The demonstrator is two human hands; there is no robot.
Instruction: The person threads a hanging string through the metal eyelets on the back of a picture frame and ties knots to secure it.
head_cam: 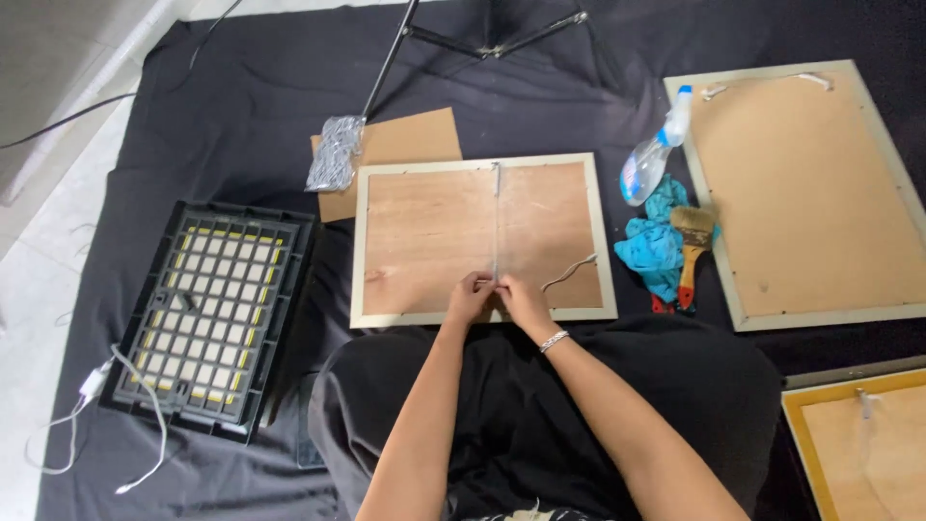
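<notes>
Both hands, left [470,294] and right [522,299], pinch together on a thin strip [496,222] crossing the pale-rimmed frame's [482,238] brown wooden back.

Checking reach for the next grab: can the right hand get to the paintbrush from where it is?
Probably yes. The right hand sits at the near edge of the face-down frame; the paintbrush lies to its right on the blue cloth, with only dark sheet between.

you have one view only, from the camera on your head. it looks steeply down and forward over your lap, at arm's length from the dark cloth [241,125] spread on the floor.
</notes>
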